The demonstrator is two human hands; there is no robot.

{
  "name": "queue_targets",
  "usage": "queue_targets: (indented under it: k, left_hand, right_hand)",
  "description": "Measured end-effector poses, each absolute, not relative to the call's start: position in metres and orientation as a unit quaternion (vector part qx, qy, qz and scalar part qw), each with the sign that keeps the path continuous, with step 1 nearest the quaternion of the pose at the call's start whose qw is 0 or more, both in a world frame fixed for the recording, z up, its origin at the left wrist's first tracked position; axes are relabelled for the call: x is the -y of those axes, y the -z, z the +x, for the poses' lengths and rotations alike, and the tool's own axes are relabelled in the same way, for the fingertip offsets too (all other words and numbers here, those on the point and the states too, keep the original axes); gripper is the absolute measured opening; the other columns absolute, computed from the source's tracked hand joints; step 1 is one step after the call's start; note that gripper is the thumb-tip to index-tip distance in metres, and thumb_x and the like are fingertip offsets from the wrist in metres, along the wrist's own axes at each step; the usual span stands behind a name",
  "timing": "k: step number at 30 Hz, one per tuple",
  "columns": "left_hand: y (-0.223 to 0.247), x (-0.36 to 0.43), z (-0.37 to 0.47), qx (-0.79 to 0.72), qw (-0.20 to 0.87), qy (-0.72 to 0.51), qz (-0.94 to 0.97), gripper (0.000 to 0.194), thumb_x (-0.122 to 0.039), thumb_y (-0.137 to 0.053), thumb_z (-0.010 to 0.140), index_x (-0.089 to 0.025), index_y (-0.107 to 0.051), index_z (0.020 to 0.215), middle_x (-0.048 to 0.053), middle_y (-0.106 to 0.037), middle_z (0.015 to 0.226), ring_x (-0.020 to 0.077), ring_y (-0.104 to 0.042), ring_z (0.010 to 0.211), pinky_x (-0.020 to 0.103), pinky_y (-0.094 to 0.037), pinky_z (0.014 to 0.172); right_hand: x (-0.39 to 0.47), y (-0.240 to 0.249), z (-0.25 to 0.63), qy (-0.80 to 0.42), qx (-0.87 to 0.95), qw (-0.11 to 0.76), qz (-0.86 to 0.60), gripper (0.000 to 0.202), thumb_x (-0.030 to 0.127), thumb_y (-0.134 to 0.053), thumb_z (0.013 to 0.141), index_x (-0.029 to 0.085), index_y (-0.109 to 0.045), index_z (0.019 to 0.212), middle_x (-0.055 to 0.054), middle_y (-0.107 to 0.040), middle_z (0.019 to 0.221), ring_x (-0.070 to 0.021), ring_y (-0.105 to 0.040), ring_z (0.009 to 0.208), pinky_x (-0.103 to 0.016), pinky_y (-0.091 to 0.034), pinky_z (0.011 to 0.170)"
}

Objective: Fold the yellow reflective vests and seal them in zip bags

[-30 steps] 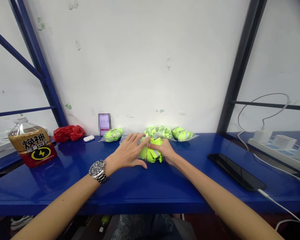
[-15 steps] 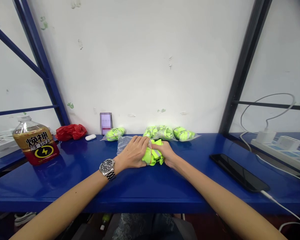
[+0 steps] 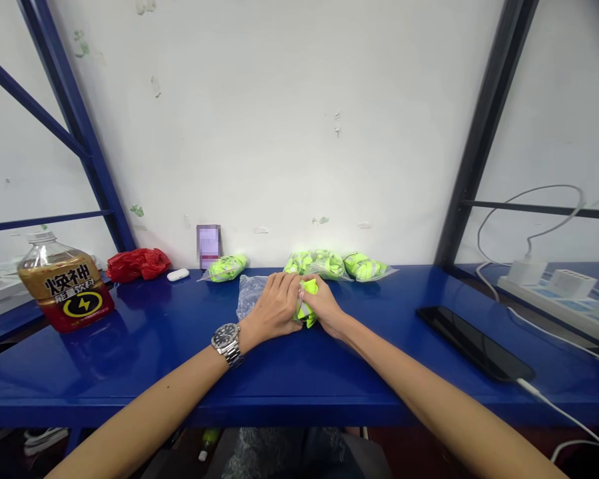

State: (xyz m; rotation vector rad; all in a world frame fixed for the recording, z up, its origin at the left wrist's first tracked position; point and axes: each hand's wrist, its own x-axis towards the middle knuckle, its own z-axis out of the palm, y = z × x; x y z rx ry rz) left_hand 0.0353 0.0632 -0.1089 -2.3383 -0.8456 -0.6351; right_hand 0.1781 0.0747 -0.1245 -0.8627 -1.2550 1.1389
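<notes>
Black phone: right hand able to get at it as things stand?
Probably yes: nothing visible blocks the black phone, though the right hand would first have to release the neon-yellow bundle.

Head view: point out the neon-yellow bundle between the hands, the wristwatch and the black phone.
Neon-yellow bundle [image 3: 307,313], head view, exposed fabric.
Wristwatch [image 3: 225,336], head view, dial.
Black phone [image 3: 474,342], head view, mid-screen.

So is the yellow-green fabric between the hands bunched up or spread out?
Bunched up: the yellow-green fabric shows as a compact wad between the left hand and right hand, which hide part of it.
</notes>
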Motion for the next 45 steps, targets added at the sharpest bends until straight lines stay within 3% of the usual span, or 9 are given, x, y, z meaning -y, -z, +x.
queue_targets:
  k: [6, 11, 14, 20, 27, 34, 39, 42, 45]
  left_hand:
    - [0.115, -0.076, 0.020, 0.304, 0.300, 0.274, -0.862, 0.080, -0.039, -0.064, 0.069, -0.006, -0.031, 0.134, 0.022, -0.049, 0.124, 0.0380, -0.047, 0.114, 0.052, -0.038, 0.097]
    - [0.110, -0.079, 0.010, 0.309, 0.308, 0.288, -0.852, 0.080, -0.048, -0.061, 0.072, -0.003, -0.033, 0.132, 0.024, -0.051, 0.122, 0.0375, -0.048, 0.112, 0.051, -0.039, 0.097]
    - [0.108, -0.074, 0.012, 0.306, 0.304, 0.273, -0.860, 0.076, -0.044, -0.062, 0.070, -0.004, -0.037, 0.129, 0.023, -0.052, 0.119, 0.0366, -0.049, 0.109, 0.050, -0.040, 0.095]
    - [0.110, -0.065, 0.023, 0.300, 0.302, 0.223, -0.877, 0.069, -0.035, -0.062, 0.069, -0.004, -0.039, 0.126, 0.021, -0.054, 0.116, 0.0355, -0.050, 0.105, 0.048, -0.041, 0.093]
    - [0.106, -0.066, 0.019, 0.290, 0.292, 0.227, -0.883, 0.064, -0.036, -0.059, 0.073, -0.004, -0.040, 0.125, 0.020, -0.055, 0.113, 0.0341, -0.050, 0.103, 0.047, -0.042, 0.091]
    - [0.106, -0.059, 0.025, 0.276, 0.268, 0.228, -0.894, 0.060, -0.028, -0.057, 0.070, -0.005, -0.040, 0.123, 0.019, -0.054, 0.112, 0.0329, -0.050, 0.102, 0.047, -0.043, 0.089]
    - [0.103, -0.051, 0.039, 0.282, 0.235, 0.219, -0.904, 0.056, -0.022, -0.058, 0.066, -0.007, -0.044, 0.119, 0.017, -0.055, 0.109, 0.0305, -0.051, 0.100, 0.043, -0.044, 0.088]
    - [0.099, -0.049, 0.039, 0.284, 0.233, 0.224, -0.903, 0.067, -0.028, -0.061, 0.071, -0.006, -0.037, 0.129, 0.019, -0.054, 0.116, 0.0318, -0.050, 0.105, 0.045, -0.041, 0.092]
    - [0.095, -0.051, 0.031, 0.292, 0.230, 0.218, -0.902, 0.096, -0.051, -0.067, 0.071, -0.008, -0.020, 0.143, 0.020, -0.051, 0.126, 0.0357, -0.049, 0.112, 0.051, -0.037, 0.097]
  right_hand:
    - [-0.070, 0.112, 0.201, -0.623, 0.558, 0.481, -0.262, 0.050, 0.024, -0.075, 0.057, 0.024, -0.044, 0.096, 0.003, -0.056, 0.084, -0.0156, -0.056, 0.078, -0.026, -0.046, 0.067]
    - [-0.072, 0.109, 0.210, -0.419, 0.725, 0.479, -0.262, 0.038, 0.034, -0.075, 0.068, 0.018, -0.056, 0.097, -0.001, -0.054, 0.085, -0.0155, -0.050, 0.078, -0.025, -0.042, 0.067]
    - [-0.075, 0.114, 0.206, -0.333, 0.776, 0.475, -0.249, 0.032, 0.040, -0.071, 0.072, 0.015, -0.060, 0.088, 0.000, -0.051, 0.076, -0.0142, -0.045, 0.071, -0.025, -0.038, 0.063]
    - [-0.080, 0.129, 0.198, -0.324, 0.781, 0.473, -0.249, 0.033, 0.044, -0.065, 0.077, 0.013, -0.055, 0.069, 0.002, -0.042, 0.064, -0.0105, -0.035, 0.061, -0.023, -0.031, 0.056]
    - [-0.072, 0.116, 0.204, -0.400, 0.801, 0.394, -0.210, 0.040, 0.052, -0.058, 0.081, 0.013, -0.054, 0.081, 0.000, -0.047, 0.072, -0.0123, -0.040, 0.066, -0.023, -0.036, 0.059]
    - [-0.070, 0.115, 0.203, -0.327, 0.826, 0.388, -0.244, 0.027, 0.036, -0.057, 0.079, 0.015, -0.047, 0.066, 0.004, -0.034, 0.061, -0.0081, -0.028, 0.057, -0.021, -0.025, 0.050]
    - [-0.071, 0.120, 0.191, -0.219, 0.804, 0.432, -0.345, 0.020, 0.019, -0.052, 0.069, 0.016, -0.040, 0.054, 0.005, -0.027, 0.054, -0.0066, -0.025, 0.052, -0.022, -0.020, 0.048]
    - [-0.072, 0.122, 0.188, -0.205, 0.776, 0.456, -0.386, 0.023, 0.019, -0.052, 0.067, 0.017, -0.038, 0.048, 0.005, -0.026, 0.050, -0.0061, -0.025, 0.050, -0.023, -0.018, 0.047]
    - [-0.072, 0.121, 0.189, -0.276, 0.749, 0.455, -0.394, 0.024, 0.027, -0.056, 0.071, 0.015, -0.048, 0.051, 0.005, -0.034, 0.048, -0.0068, -0.030, 0.048, -0.022, -0.021, 0.046]
